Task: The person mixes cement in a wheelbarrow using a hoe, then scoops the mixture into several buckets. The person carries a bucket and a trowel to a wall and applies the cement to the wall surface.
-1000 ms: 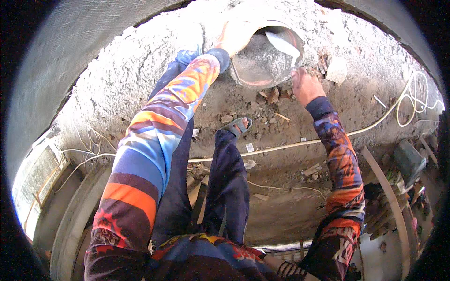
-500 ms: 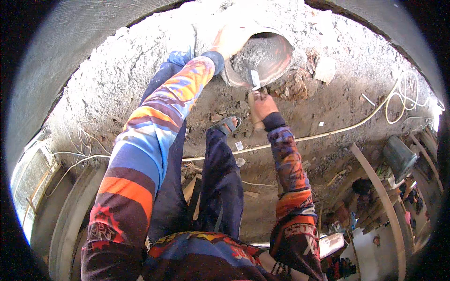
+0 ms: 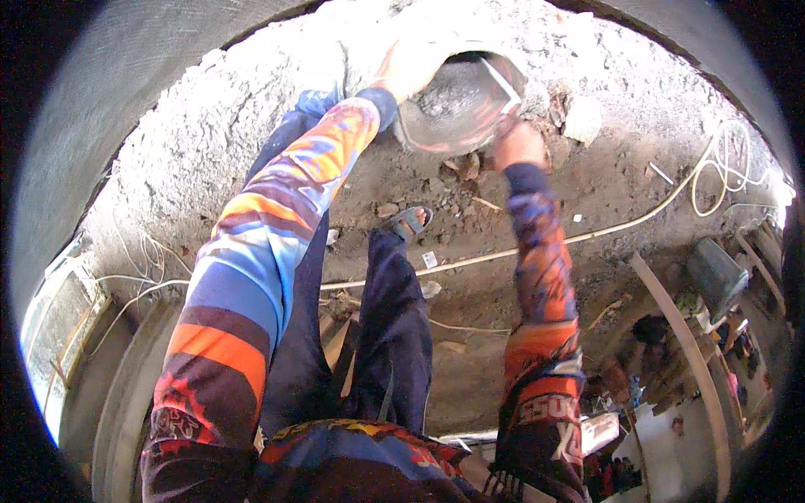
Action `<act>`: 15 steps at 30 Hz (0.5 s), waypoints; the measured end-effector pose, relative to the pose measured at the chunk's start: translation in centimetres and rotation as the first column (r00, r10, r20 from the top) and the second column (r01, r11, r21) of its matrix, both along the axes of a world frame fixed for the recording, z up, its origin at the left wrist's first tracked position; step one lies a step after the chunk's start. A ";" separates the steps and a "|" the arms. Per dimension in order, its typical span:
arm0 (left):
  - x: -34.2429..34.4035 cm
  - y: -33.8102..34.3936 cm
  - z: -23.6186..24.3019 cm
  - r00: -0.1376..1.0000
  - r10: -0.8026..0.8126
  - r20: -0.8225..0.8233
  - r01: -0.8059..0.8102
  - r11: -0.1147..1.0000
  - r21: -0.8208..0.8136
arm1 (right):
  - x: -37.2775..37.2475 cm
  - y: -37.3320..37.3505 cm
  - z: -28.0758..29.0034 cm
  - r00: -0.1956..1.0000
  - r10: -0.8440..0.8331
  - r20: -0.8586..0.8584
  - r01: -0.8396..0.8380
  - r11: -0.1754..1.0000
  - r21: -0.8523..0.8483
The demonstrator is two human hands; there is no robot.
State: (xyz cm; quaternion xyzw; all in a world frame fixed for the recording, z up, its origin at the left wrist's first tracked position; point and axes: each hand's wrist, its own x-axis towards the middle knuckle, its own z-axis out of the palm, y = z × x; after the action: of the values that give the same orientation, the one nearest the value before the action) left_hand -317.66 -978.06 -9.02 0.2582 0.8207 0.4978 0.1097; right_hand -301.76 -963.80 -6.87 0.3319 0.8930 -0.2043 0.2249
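A round bowl (image 3: pixel 408 134) with wet grey mortar (image 3: pixel 453 96) in it is at the top centre, tilted so its mouth faces me. My left hand (image 3: pixel 415 71) grips the bowl's left rim; glare washes out its fingers. My right hand (image 3: pixel 520 147) is closed at the bowl's lower right edge, blurred by motion. From it a trowel (image 3: pixel 501 82) reaches up into the bowl, its metal showing as a pale strip along the right inner side. The trowel's handle is hidden in my hand.
A pale hose (image 3: pixel 604 234) crosses the dirt floor and coils at the right. Broken lumps (image 3: pixel 582 120) lie beside the bowl. My sandalled foot (image 3: pixel 411 221) stands below it. At right are a dark bucket (image 3: pixel 715 279) and a long board (image 3: pixel 683 352).
My right hand has swung up and right with the trowel, from the bowl's lower edge to its right side. My left hand stays on the rim.
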 end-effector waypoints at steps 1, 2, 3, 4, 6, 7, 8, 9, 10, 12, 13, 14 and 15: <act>0.4 0.3 0.0 0.998 -0.011 0.065 0.014 0.999 -0.043 | -0.6 1.7 0.6 0.988 -0.041 0.148 0.056 0.993 -0.099; 0.9 0.5 0.1 0.991 -0.018 0.130 0.030 0.996 -0.085 | 0.8 1.2 -1.9 0.982 0.002 0.191 0.009 0.998 -0.059; 1.0 1.4 0.3 0.981 -0.032 0.189 0.054 0.992 -0.114 | 3.1 0.9 -4.8 0.972 0.035 0.232 -0.034 0.999 -0.009; 0.8 2.2 0.3 0.993 -0.039 0.109 0.047 0.997 -0.065 | 5.1 -0.2 -6.5 0.956 0.027 0.291 -0.026 1.000 -0.007; 0.4 0.9 0.4 0.998 -0.009 -0.067 0.008 1.000 -0.018 | 3.3 -4.6 -1.8 0.943 -0.111 0.313 0.132 0.990 -0.045; 0.4 0.8 0.3 1.000 0.016 -0.004 -0.016 1.000 -0.021 | 2.8 -4.8 -1.3 0.944 -0.075 0.321 0.104 0.992 -0.073; 0.4 0.7 0.2 0.997 0.040 0.059 -0.039 0.999 -0.026 | 1.8 -4.4 -0.9 0.969 -0.097 0.227 0.107 0.994 -0.032; 0.7 0.3 -0.1 0.989 0.065 0.131 -0.061 0.997 -0.036 | 1.0 -3.8 -0.6 0.984 -0.115 0.138 0.115 0.993 0.006; 0.7 0.0 -0.1 0.986 0.057 0.157 -0.048 0.997 -0.057 | 0.5 -2.6 -0.4 0.992 -0.122 -0.010 0.123 0.992 0.034; 0.5 0.6 -0.4 0.976 0.027 0.215 -0.011 0.997 -0.078 | 2.5 -1.6 -3.0 0.992 -0.117 0.038 0.120 0.989 -0.084; 0.3 0.8 -0.4 0.982 0.027 0.188 -0.015 0.998 -0.068 | 3.8 -2.4 -4.5 0.997 -0.061 0.056 0.064 0.997 -0.050; 0.2 1.2 -0.4 0.987 0.026 0.161 -0.018 0.999 -0.048 | 5.4 -3.4 -5.0 0.975 -0.222 -0.027 0.222 0.975 0.025; 0.2 0.9 -0.3 0.991 0.033 0.130 -0.027 0.998 -0.050 | 5.4 -3.9 -4.1 0.969 -0.212 0.125 0.220 0.974 -0.053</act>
State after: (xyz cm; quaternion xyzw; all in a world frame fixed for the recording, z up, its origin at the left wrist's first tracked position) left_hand -317.47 -977.20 -9.32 0.2099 0.8274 0.4951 0.1618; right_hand -296.32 -967.70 -11.01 0.4311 0.8294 -0.2370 0.2646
